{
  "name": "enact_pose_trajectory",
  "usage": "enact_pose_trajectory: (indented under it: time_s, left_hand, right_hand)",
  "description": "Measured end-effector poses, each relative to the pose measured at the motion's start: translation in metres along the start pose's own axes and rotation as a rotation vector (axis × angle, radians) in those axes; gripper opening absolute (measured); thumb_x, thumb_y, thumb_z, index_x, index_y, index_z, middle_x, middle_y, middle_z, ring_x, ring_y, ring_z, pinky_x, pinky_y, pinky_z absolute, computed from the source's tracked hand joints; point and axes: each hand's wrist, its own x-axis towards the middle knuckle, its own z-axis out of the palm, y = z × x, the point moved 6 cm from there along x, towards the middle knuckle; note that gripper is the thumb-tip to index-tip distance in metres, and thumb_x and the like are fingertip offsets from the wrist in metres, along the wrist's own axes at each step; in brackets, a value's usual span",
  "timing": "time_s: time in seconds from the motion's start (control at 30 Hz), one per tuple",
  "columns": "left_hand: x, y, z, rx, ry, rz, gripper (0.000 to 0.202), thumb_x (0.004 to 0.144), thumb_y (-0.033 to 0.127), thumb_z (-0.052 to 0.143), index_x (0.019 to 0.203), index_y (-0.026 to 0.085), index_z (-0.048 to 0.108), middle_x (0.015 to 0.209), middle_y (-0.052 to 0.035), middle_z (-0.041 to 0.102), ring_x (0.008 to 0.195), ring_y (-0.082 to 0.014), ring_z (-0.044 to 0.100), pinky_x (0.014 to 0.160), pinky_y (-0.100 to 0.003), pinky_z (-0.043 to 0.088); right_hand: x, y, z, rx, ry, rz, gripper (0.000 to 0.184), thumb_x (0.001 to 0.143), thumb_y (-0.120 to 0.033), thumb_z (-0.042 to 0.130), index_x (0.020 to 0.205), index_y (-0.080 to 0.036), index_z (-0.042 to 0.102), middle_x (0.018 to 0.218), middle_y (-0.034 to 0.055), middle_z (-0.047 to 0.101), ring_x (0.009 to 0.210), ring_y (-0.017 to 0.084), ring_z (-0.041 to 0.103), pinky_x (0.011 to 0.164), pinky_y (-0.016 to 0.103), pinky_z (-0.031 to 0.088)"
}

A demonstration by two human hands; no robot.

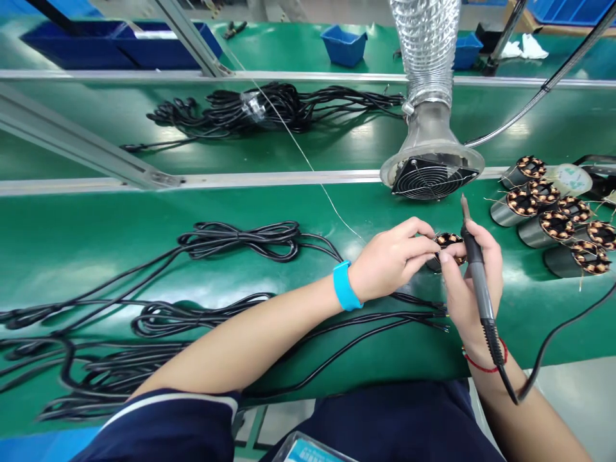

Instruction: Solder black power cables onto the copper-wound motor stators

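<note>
My right hand (469,282) is closed around a soldering iron (476,269), its tip pointing up and away from me. The thumb and a finger of this hand also reach to a motor stator (447,240) with copper windings, standing on the green bench. From the other side, my left hand (394,256) meets it at the stator's upper edge, fingers pinched together. What lies between those fingertips is too small to make out. A thin strand of solder wire (332,204) runs down from the upper left towards the left wrist. Both hands partly cover the stator.
Several more stators (556,226) stand at the right. A fume extractor hood (433,160) hangs just beyond my hands. Coiled black cables (240,240) lie on the left, and their stripped ends reach below my hands. Another cable bundle (269,106) lies behind the metal rail (269,178).
</note>
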Motion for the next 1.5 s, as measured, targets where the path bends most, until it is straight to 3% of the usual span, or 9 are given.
enact_pose_trajectory:
  time_s: [0.17, 0.33, 0.43, 0.6, 0.7, 0.87, 1.03, 1.2, 1.5]
  left_hand:
    - [-0.001, -0.001, 0.004, 0.052, -0.005, -0.022, 0.016, 0.093, 0.013, 0.049, 0.085, 0.015, 0.063, 0.089, -0.006, 0.062, 0.082, -0.0142, 0.06, 0.074, -0.025, 0.052]
    - [0.0, -0.007, 0.004, 0.007, -0.019, -0.15, 0.014, 0.085, 0.006, 0.053, 0.078, 0.014, 0.063, 0.084, -0.0036, 0.06, 0.076, -0.0124, 0.057, 0.072, -0.024, 0.049]
    - [0.002, -0.013, 0.004, -0.043, -0.038, -0.244, 0.015, 0.081, 0.005, 0.053, 0.074, 0.014, 0.063, 0.081, -0.0024, 0.06, 0.075, -0.0122, 0.057, 0.073, -0.024, 0.048]
    - [0.003, -0.019, 0.005, -0.109, -0.054, -0.383, 0.015, 0.077, 0.004, 0.054, 0.07, 0.015, 0.063, 0.077, -0.0008, 0.059, 0.072, -0.0117, 0.055, 0.072, -0.025, 0.047]
    - [0.003, -0.017, 0.005, -0.157, -0.054, -0.414, 0.015, 0.076, 0.004, 0.055, 0.07, 0.015, 0.063, 0.076, 0.0, 0.059, 0.07, -0.011, 0.053, 0.069, -0.024, 0.046]
    - [0.001, -0.012, 0.008, -0.197, -0.055, -0.421, 0.014, 0.076, 0.004, 0.056, 0.068, 0.015, 0.063, 0.077, 0.0001, 0.058, 0.069, -0.0102, 0.052, 0.067, -0.023, 0.045]
    - [0.0, -0.011, 0.009, -0.151, -0.024, -0.423, 0.015, 0.076, 0.004, 0.055, 0.069, 0.015, 0.061, 0.08, -0.0005, 0.059, 0.071, -0.0109, 0.052, 0.072, -0.025, 0.046]
    - [0.0, -0.011, 0.009, -0.164, -0.016, -0.426, 0.014, 0.076, 0.005, 0.055, 0.068, 0.015, 0.06, 0.078, -0.0005, 0.059, 0.073, -0.0116, 0.053, 0.074, -0.026, 0.047]
    - [0.001, -0.012, 0.01, -0.153, -0.03, -0.453, 0.014, 0.076, 0.006, 0.055, 0.067, 0.016, 0.059, 0.078, -0.0006, 0.06, 0.073, -0.0127, 0.053, 0.074, -0.027, 0.047]
  right_hand:
    - [0.0, 0.003, -0.007, -0.05, -0.037, -0.035, 0.045, 0.088, -0.024, 0.062, 0.131, -0.026, 0.049, 0.083, -0.0018, 0.066, 0.087, 0.019, 0.065, 0.093, 0.044, 0.051]
    - [-0.004, 0.003, -0.021, -0.233, -0.262, -0.149, 0.049, 0.089, -0.024, 0.06, 0.136, -0.028, 0.046, 0.1, 0.0023, 0.071, 0.109, 0.023, 0.063, 0.095, 0.043, 0.05]
    - [-0.002, 0.005, -0.019, -0.299, -0.347, -0.247, 0.048, 0.091, -0.026, 0.059, 0.137, -0.027, 0.045, 0.098, 0.0026, 0.07, 0.104, 0.023, 0.065, 0.091, 0.042, 0.05]
    - [0.01, 0.014, -0.014, -0.345, -0.18, -0.22, 0.043, 0.092, -0.027, 0.056, 0.134, -0.028, 0.047, 0.094, 0.0017, 0.07, 0.091, 0.021, 0.066, 0.087, 0.041, 0.05]
    - [0.007, 0.016, -0.014, -0.354, -0.173, -0.197, 0.046, 0.091, -0.03, 0.059, 0.135, -0.027, 0.046, 0.098, 0.0028, 0.071, 0.093, 0.022, 0.066, 0.089, 0.043, 0.05]
    - [-0.014, 0.007, -0.033, -0.316, -0.091, -0.228, 0.049, 0.091, -0.025, 0.061, 0.138, -0.027, 0.047, 0.1, 0.0033, 0.073, 0.098, 0.023, 0.067, 0.092, 0.043, 0.051]
    - [-0.038, -0.003, -0.053, -0.196, 0.045, -0.324, 0.038, 0.088, -0.023, 0.062, 0.126, -0.023, 0.061, 0.082, 0.0024, 0.069, 0.064, 0.017, 0.063, 0.06, 0.033, 0.053]
    - [-0.05, -0.006, -0.057, -0.177, 0.045, -0.403, 0.024, 0.089, -0.026, 0.06, 0.111, -0.02, 0.066, 0.07, 0.0008, 0.063, 0.053, 0.014, 0.057, 0.048, 0.028, 0.047]
    - [-0.05, -0.006, -0.054, -0.175, 0.038, -0.425, 0.027, 0.088, -0.025, 0.061, 0.114, -0.022, 0.066, 0.071, 0.0004, 0.064, 0.054, 0.014, 0.058, 0.048, 0.028, 0.047]
